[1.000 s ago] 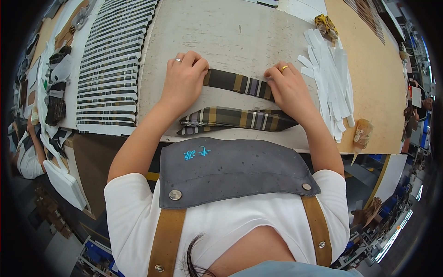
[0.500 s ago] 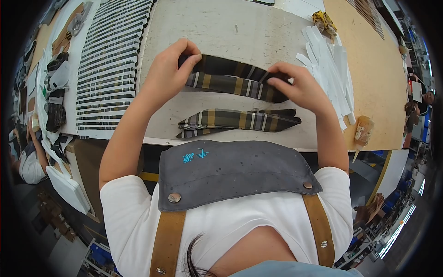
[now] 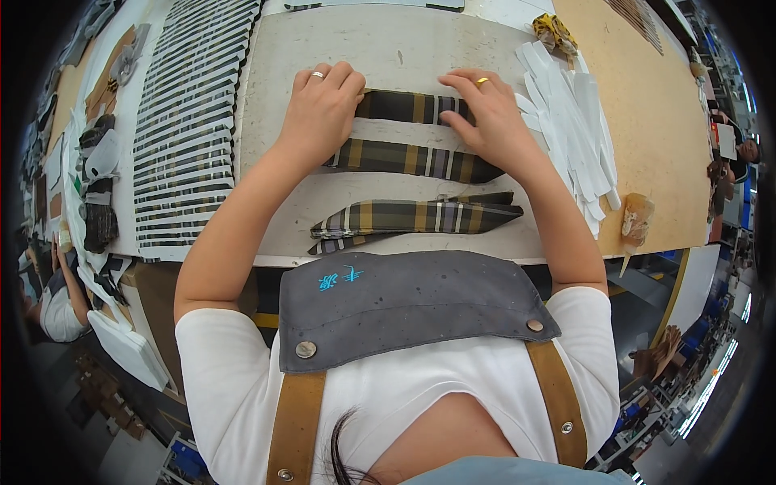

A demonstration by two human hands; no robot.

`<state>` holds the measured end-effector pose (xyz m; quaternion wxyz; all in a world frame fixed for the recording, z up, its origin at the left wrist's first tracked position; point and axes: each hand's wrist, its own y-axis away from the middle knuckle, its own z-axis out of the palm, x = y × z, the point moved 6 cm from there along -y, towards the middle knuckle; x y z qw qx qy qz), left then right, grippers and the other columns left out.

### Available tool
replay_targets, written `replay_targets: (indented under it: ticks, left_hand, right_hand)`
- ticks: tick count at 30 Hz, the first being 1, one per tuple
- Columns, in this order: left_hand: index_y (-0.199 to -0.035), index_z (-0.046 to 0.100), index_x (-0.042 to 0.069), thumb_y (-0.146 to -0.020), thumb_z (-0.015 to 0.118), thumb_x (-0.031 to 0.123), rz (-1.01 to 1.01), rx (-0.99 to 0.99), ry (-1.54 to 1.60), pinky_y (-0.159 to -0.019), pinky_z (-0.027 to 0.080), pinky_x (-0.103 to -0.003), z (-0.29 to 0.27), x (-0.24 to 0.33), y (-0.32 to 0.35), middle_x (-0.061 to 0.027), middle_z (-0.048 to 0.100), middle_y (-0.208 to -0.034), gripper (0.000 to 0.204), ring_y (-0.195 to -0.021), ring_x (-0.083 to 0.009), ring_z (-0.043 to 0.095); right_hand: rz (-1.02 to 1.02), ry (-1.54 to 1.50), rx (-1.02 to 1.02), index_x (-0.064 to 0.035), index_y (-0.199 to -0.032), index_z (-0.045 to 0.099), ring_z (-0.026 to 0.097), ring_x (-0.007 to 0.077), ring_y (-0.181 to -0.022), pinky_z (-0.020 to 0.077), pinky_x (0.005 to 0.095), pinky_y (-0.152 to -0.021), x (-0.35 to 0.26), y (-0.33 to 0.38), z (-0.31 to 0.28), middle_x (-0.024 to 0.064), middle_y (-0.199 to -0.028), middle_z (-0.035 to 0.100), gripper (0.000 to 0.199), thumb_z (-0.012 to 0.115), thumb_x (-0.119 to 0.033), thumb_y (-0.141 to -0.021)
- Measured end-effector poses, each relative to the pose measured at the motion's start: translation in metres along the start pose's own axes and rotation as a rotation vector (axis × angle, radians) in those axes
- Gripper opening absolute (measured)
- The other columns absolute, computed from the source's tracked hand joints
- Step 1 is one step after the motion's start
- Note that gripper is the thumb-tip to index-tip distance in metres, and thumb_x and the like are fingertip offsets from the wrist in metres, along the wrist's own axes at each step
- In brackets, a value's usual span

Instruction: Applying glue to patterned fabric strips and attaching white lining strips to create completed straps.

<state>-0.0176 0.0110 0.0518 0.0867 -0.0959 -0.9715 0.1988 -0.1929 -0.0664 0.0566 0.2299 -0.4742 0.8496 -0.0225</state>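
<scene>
A dark plaid fabric strip (image 3: 408, 107) lies across the work board in front of me, with olive and white stripes. My left hand (image 3: 323, 109) has its fingers curled over the strip's left end. Around the right end, my right hand (image 3: 489, 113) keeps thumb and forefinger apart, the thumb touching or very near the cloth. Closer to me is a second plaid strip (image 3: 412, 159), laid roughly parallel, passing beneath my right wrist. Nearest my apron are folded plaid pieces (image 3: 416, 217) in a loose small stack.
Rows of plaid strips with white bands (image 3: 190, 137) fill the board's left side. White strips (image 3: 570, 121) are heaped to the right. Beyond them sit a yellow-and-black bundle (image 3: 554, 32) and an amber-coloured brush-like tool (image 3: 637, 222). Another person (image 3: 61, 299) is at the far left.
Both hands have moved away from me, carrying one strip off the other and onto the board farther up. The second strip stays behind. My right thumb and forefinger have spread.
</scene>
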Motion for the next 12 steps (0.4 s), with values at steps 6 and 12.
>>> replay_targets:
  ticks: [6,12]
  left_hand:
    - [-0.090,0.051,0.005,-0.085,0.055,0.008,-0.124,-0.081,0.382,-0.081,0.035,-0.034,-0.023,-0.010,-0.004,-0.0063,0.058,-0.077,0.007,-0.074,-0.0223,0.053]
    - [-0.100,0.052,0.007,-0.087,0.057,0.012,-0.447,-0.175,0.569,-0.085,0.035,-0.034,-0.013,-0.060,-0.009,-0.0062,0.060,-0.076,0.015,-0.076,-0.0178,0.055]
  right_hand:
    - [0.051,-0.175,-0.168,-0.0068,-0.109,0.058,0.052,0.0247,-0.102,0.0371,0.0367,-0.093,0.003,-0.009,0.003,0.0083,-0.098,0.061,0.029,0.061,-0.012,-0.081]
    - [0.407,-0.526,-0.173,-0.0063,-0.103,0.064,0.058,0.0119,-0.087,0.0441,0.0264,-0.081,0.065,-0.004,-0.012,0.0050,-0.090,0.066,0.019,0.059,-0.010,-0.085]
